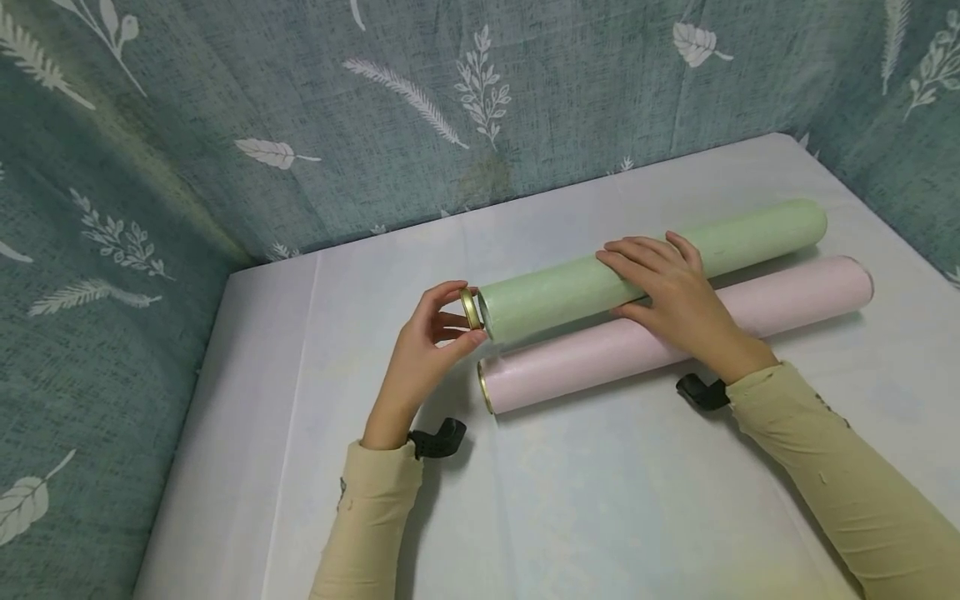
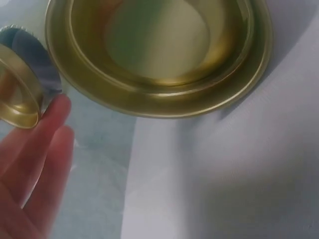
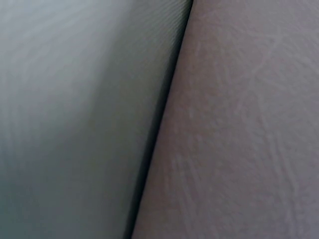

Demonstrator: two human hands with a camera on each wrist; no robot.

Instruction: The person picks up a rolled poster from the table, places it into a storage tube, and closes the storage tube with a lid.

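Observation:
My left hand (image 1: 423, 354) pinches a round gold cap (image 1: 470, 308) by its rim, close against the open end of a pale green tube (image 1: 555, 300). In the left wrist view the gold cap (image 2: 22, 94) stands tilted beside the tube's dark opening (image 2: 32, 55). Over the green tube's middle lies my right hand (image 1: 667, 292), gripping it with fingers across the top and thumb on the near side. A pink tube (image 1: 570, 371) lies just in front, under the right wrist; its left end has a gold cap (image 2: 164, 104), large in the left wrist view.
Both tubes lie slantwise on a white-covered table (image 1: 600, 500). A green-blue curtain (image 1: 570, 92) with white leaf prints stands behind the table and at both sides. The right wrist view shows only blurred close surfaces.

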